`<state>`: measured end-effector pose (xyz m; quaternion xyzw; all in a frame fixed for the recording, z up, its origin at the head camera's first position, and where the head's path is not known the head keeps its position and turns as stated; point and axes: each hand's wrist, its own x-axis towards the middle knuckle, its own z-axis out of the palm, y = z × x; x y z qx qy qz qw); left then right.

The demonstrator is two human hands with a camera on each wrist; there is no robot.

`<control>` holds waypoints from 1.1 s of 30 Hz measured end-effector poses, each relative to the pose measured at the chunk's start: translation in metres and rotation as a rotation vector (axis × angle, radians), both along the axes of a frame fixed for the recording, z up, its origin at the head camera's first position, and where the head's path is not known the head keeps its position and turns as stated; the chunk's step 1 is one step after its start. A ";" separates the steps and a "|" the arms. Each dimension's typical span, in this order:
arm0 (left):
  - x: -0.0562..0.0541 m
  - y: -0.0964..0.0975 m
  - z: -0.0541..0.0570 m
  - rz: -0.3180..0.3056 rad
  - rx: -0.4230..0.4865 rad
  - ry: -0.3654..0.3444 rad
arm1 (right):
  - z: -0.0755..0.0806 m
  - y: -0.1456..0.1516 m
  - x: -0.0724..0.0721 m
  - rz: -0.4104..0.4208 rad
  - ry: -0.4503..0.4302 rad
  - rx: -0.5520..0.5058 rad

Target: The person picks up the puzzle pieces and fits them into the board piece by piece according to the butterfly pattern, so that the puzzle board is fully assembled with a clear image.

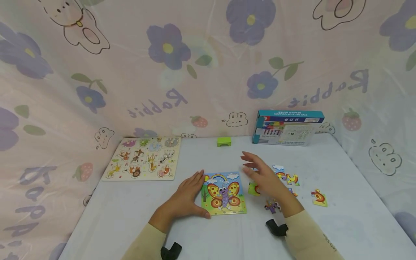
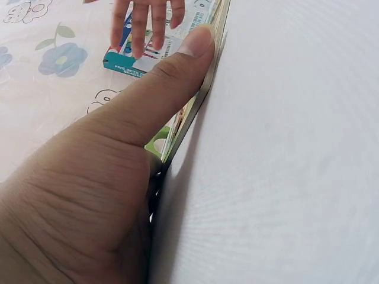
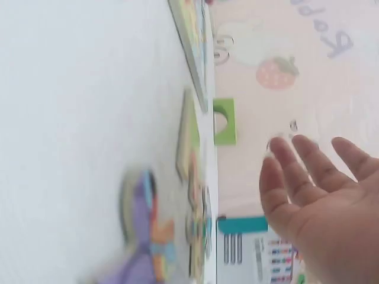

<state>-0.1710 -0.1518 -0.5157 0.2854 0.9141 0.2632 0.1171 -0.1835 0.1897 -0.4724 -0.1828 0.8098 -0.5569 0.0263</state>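
Observation:
A square butterfly puzzle (image 1: 224,193) lies flat on the white table. My left hand (image 1: 186,198) rests along its left side, fingers stretched toward the top corner and thumb at the bottom edge. In the left wrist view the thumb (image 2: 172,74) lies against the puzzle's rim. My right hand (image 1: 264,178) hovers just right of the puzzle, over loose jigsaw pieces, its fingers spread and holding nothing. Partly hidden under it is a green piece (image 1: 254,189); a purple piece (image 1: 272,206) lies nearer me. Another piece (image 1: 292,179) is beyond the hand, and a snail-patterned piece (image 1: 320,198) sits farther right.
An animal puzzle board (image 1: 143,159) lies at the back left. A small green block (image 1: 224,142) with an arched cutout stands at the back middle. Right of it stands a teal-edged box (image 1: 287,128), upright against the patterned curtain (image 1: 208,83).

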 end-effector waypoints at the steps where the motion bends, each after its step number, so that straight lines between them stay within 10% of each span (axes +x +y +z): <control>1: 0.000 0.000 0.000 0.000 0.000 0.000 | 0.001 0.006 -0.001 -0.009 -0.001 -0.032; 13: 0.000 0.000 0.000 0.011 0.002 0.007 | -0.007 0.057 -0.012 -0.142 -0.112 -0.482; 26: 0.001 0.000 0.000 0.006 -0.002 0.005 | -0.042 0.064 -0.023 -0.219 -0.089 0.278; 33: 0.000 0.000 0.000 0.002 -0.008 0.013 | -0.040 0.054 -0.023 -0.232 -0.044 0.435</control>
